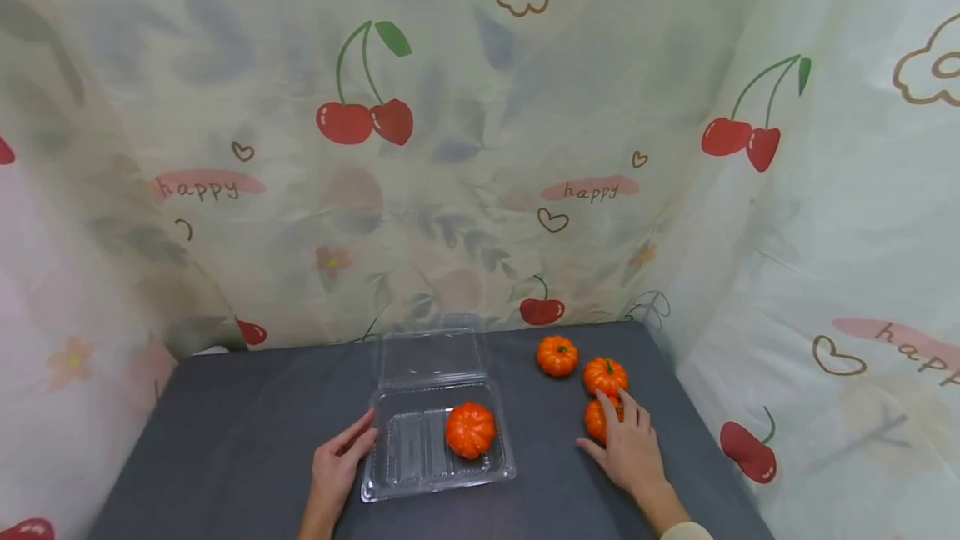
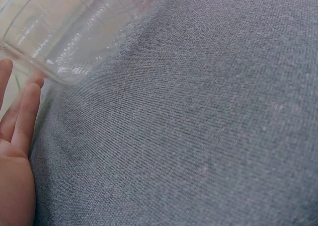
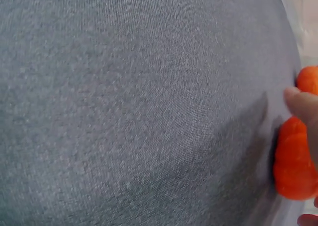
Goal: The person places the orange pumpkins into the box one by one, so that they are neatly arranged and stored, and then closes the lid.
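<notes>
A clear plastic clamshell box (image 1: pixel 427 482) lies on the table with its lid (image 1: pixel 431 357) tipped back. One small orange pumpkin (image 1: pixel 470 431) sits in the right part of its base. My left hand (image 1: pixel 337 461) is at the box's left edge, fingers fairly straight; whether they touch the rim I cannot tell. Over the nearest loose pumpkin (image 1: pixel 595 421), my right hand (image 1: pixel 630 450) spreads its fingers, partly covering it. The right wrist view shows the thumb (image 3: pixel 300 104) beside the orange pumpkin (image 3: pixel 289 161), not visibly pinching it.
Just behind the right hand sits another pumpkin (image 1: pixel 604 376), and a further one (image 1: pixel 557 356) stands to its left near the back edge. Dark grey cloth covers the table (image 1: pixel 247 440). A printed curtain (image 1: pixel 450 190) encloses the back and sides.
</notes>
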The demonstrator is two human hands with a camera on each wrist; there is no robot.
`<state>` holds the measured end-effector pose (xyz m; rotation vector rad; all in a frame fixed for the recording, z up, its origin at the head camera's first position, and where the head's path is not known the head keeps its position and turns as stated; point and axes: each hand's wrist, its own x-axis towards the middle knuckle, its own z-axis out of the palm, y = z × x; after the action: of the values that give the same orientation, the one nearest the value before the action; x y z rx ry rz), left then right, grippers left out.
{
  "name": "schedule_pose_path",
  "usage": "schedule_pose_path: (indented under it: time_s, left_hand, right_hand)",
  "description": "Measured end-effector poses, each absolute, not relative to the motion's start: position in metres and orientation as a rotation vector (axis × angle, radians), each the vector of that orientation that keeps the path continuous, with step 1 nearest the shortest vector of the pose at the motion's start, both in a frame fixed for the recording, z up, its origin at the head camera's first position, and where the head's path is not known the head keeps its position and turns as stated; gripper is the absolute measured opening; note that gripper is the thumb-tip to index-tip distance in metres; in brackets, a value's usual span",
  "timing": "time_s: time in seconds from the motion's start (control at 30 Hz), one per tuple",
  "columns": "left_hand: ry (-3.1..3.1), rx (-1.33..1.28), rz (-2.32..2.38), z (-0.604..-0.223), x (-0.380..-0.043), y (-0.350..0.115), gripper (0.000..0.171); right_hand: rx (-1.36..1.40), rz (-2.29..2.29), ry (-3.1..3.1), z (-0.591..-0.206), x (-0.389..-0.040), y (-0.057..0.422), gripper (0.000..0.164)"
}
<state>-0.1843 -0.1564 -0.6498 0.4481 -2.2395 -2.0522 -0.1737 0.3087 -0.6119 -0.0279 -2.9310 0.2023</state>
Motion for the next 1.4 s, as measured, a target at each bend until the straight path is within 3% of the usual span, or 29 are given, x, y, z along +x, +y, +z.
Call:
schedule_pose_path:
  time_s: [0.27,0.47,0.67,1.03,1.4]
  left_hand:
    - [-2.221,0.463,-2.071,-0.649,-0.184,-0.156,0.04]
    - [-2.219,0.471,-2.083,-0.649,-0.184,-0.156,0.04]
    - [-2.22,0.486,-2.087,-0.648,-0.183,-0.155,0.04]
    - [-2.219,0.455,-2.065,-0.649,-0.183,-0.155,0.04]
    - [-2.227,0.462,-2.058,-0.65,-0.183,-0.156,0.039]
  right_hand:
    - [-0.113,0.454,-2.912,-0.613,-0.174,0.318,0.058]
    - [-0.161,0.548,-2.907,-0.618,-0.177,0.327,0.053]
    - [-0.233,0.668,-2.907,-0.619,-0.177,0.33,0.063]
    - [-0.378,0.741,-2.991,-0.613,-0.176,0.319,0.098]
    - [-0.275,0.771,-2.966,-0.616,-0.176,0.305,0.096]
